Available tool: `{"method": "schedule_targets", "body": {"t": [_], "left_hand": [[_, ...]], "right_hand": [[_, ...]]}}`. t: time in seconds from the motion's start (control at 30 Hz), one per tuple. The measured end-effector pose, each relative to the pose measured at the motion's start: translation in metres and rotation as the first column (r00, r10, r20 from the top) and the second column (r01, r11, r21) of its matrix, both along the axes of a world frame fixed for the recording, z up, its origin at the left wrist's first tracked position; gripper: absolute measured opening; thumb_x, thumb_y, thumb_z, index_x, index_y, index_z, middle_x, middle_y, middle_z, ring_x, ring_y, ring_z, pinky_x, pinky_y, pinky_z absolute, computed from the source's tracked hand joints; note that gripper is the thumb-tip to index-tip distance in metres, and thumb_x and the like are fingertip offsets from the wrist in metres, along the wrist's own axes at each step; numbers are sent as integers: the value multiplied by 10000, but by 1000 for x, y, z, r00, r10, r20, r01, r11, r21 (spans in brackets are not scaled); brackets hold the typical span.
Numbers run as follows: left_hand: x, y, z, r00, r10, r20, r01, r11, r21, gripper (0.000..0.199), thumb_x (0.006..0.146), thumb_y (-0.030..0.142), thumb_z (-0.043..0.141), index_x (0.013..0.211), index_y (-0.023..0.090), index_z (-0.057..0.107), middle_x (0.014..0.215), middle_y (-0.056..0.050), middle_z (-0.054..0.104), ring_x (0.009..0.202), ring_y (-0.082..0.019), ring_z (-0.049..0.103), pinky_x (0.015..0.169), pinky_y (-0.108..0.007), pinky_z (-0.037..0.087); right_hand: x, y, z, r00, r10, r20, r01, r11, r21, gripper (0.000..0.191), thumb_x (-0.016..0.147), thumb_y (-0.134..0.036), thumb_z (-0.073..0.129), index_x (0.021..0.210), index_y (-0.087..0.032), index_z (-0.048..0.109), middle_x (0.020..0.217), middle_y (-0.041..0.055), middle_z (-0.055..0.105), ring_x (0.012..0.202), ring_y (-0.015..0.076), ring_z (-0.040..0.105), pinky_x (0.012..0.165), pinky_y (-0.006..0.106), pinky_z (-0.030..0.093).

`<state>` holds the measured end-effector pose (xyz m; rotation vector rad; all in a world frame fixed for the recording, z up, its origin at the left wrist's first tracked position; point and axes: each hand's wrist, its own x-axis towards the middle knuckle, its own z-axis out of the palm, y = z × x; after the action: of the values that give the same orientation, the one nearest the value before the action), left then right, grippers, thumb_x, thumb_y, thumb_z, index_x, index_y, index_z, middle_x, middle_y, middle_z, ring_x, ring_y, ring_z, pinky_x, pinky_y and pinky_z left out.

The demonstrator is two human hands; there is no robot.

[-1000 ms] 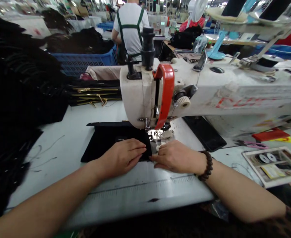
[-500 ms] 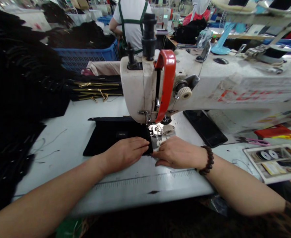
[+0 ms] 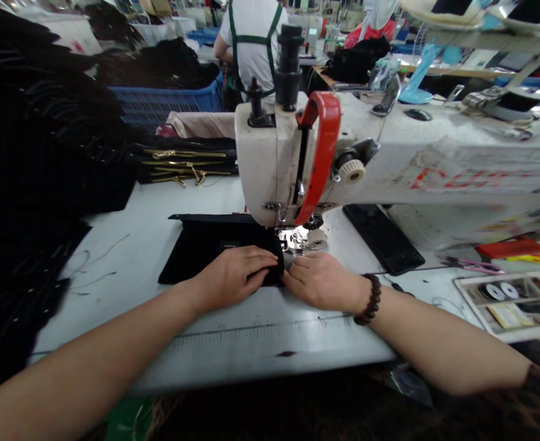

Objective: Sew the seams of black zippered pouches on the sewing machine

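A flat black fabric pouch (image 3: 196, 245) with a small dark label lies on the pale machine table, its right edge beside the presser foot (image 3: 297, 237) of a white sewing machine (image 3: 260, 165). My left hand (image 3: 235, 275) rests over the pouch's lower right part, fingers and thumb closing on the fabric near that edge. On the other side, my right hand (image 3: 318, 278), with a dark bead bracelet at the wrist, has its fingers curled and pinches the pouch's right edge just in front of the foot. The right fingertips are partly hidden.
Black zippered pieces (image 3: 191, 162) are stacked behind the pouch, and a large black heap (image 3: 44, 153) fills the left. Right of the needle lie a phone (image 3: 384, 239), pink-handled snips (image 3: 474, 264) and a bobbin tray (image 3: 511, 306). A co-worker (image 3: 254, 49) stands beyond.
My right hand has turned and its fingers have drawn in at the pouch's edge. My left thumb has moved up against the fabric. The whole view has shifted slightly.
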<state>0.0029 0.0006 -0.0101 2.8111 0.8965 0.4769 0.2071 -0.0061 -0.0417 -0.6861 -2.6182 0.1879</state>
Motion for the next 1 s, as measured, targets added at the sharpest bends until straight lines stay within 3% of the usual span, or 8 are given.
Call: {"method": "schedule_targets", "body": {"t": [0.07, 0.13, 0.23, 0.33, 0.4, 0.53, 0.7, 1.0], "left_hand": [[0, 0, 1, 1000, -13, 10, 13, 1000, 14, 215, 740, 153, 516, 940, 164, 596, 968, 58, 604, 892, -5, 560, 810, -123, 512], [-1, 0, 1, 999, -29, 42, 28, 999, 28, 223, 733, 143, 525, 943, 154, 597, 980, 45, 602, 907, -10, 555, 820, -124, 509], [-2, -1, 1, 996, -47, 72, 45, 999, 23, 219, 722, 136, 538, 931, 140, 603, 975, 26, 603, 904, -22, 553, 815, -139, 515], [-2, -1, 0, 996, -71, 47, 72, 997, -8, 213, 729, 142, 530, 926, 149, 610, 973, 31, 602, 900, -31, 551, 805, -157, 525], [-2, -1, -1, 995, -95, 22, 95, 995, 9, 208, 733, 151, 526, 920, 156, 617, 979, 35, 601, 912, -39, 549, 818, -174, 528], [0, -1, 0, 987, -147, -67, 155, 979, 131, 204, 727, 177, 536, 906, 158, 632, 973, 36, 602, 918, -67, 544, 838, -228, 532], [2, -1, 6, 968, -195, -160, 231, 940, 253, 204, 680, 187, 599, 874, 156, 652, 949, 24, 607, 906, -88, 536, 811, -228, 533], [4, -1, 8, 962, -220, -161, 258, 925, 277, 181, 702, 179, 569, 858, 137, 651, 920, 17, 606, 895, -90, 521, 797, -210, 521]], "right_hand": [[-3, 0, -5, 992, 3, -123, 8, 996, 90, 147, 755, -205, 448, 713, -145, 575, 637, -26, 505, 640, 13, 189, 639, 174, 110], [-6, 0, -8, 983, 2, -182, 10, 998, 64, 143, 747, -212, 459, 686, -148, 572, 624, -26, 510, 674, 11, 250, 642, 164, 133], [-8, 1, -7, 998, 25, -51, -35, 978, -203, 256, 794, -256, 369, 694, -140, 574, 659, -26, 532, 590, -1, 149, 620, 155, 89], [-6, 2, 3, 970, 114, 215, 5, 873, -489, 367, 832, -305, 242, 766, -140, 563, 770, -16, 552, 587, -12, -15, 629, 157, 40], [-3, 3, 10, 936, 177, 304, 33, 816, -577, 396, 840, -332, 190, 852, -173, 552, 820, -15, 554, 592, -23, -34, 630, 161, 36], [5, 4, 16, 920, 201, 337, 46, 798, -601, 410, 843, -383, 137, 1035, -282, 485, 875, -28, 558, 595, -30, -47, 635, 165, 32], [9, 4, 11, 907, 223, 356, 27, 815, -580, 461, 844, -404, 103, 1049, -268, 493, 888, -21, 566, 583, -29, -34, 648, 184, 22], [11, 5, 16, 920, 213, 330, 28, 803, -595, 499, 835, -451, 124, 1046, -264, 536, 876, -12, 577, 574, -40, -20, 641, 174, 35]]}}
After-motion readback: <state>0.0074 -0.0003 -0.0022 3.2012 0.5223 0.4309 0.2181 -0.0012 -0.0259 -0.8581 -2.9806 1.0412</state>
